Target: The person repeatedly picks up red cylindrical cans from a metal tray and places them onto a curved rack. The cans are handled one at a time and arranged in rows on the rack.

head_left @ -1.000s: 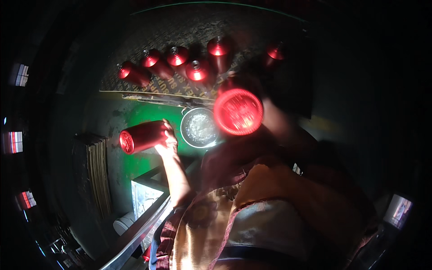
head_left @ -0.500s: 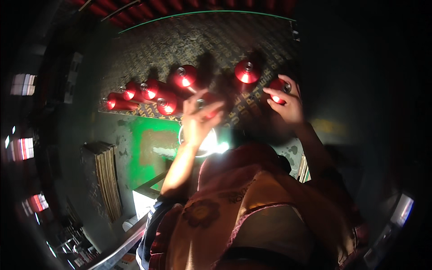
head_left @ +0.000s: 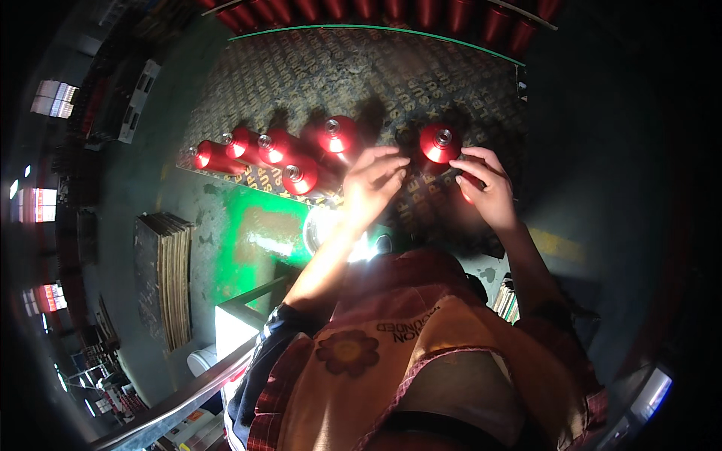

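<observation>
Several red metal cylinders with cone-shaped shoulders and small silver necks stand on a dark printed board [head_left: 301,83]. My left hand [head_left: 370,188] hovers over the board's near part, fingers bent and apart, with nothing visible between them. The closest cylinder to its left [head_left: 299,179] is at the near edge; another cylinder [head_left: 336,135] stands just behind. My right hand [head_left: 487,188] has its fingers curved and parted, their tips beside the near right side of a separate cylinder [head_left: 440,143]. Under its thumb shows a patch of red surface, mostly covered by the hand.
More red cylinders [head_left: 361,9] line up beyond a green edge strip [head_left: 376,28]. A stack of boards [head_left: 171,282] stands on the floor at left. Below my left forearm, a bright round object [head_left: 320,225] glares. A metal rail [head_left: 180,402] crosses the lower left.
The view has shifted, so the board sits further right. The red cylinder that was at my left hand no longer shows there. My right hand has moved lower beside the separate cylinder.
</observation>
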{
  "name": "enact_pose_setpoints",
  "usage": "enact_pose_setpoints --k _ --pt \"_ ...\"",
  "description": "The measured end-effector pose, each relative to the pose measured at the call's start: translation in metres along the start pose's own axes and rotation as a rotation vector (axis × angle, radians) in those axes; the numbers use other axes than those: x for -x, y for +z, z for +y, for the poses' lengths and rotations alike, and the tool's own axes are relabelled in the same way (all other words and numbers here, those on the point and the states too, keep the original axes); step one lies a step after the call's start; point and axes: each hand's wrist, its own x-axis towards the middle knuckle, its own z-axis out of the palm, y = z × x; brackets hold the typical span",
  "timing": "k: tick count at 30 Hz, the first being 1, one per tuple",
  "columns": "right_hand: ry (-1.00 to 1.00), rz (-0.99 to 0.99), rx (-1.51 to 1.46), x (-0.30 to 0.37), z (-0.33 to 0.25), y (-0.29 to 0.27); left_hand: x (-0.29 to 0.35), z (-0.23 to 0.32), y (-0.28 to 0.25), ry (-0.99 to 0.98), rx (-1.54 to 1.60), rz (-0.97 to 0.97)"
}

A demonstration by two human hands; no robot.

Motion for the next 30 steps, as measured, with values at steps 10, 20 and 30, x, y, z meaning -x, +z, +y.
enact_pose_setpoints --k 10,20,30 --pt "0.512 0.048 -0.313 -0.041 -0.013 0.021 0.045 -0.020 -0.113 -0.428 0.547 0.387" --pt "0.395 -0.012 -0.089 -0.032 -0.005 0.036 0.066 -0.063 -0.133 -0.295 0.123 0.151" --pt "0.083 -0.068 -0.199 0.091 -0.027 0.008 0.333 0.067 -0.102 -0.425 0.138 0.436"
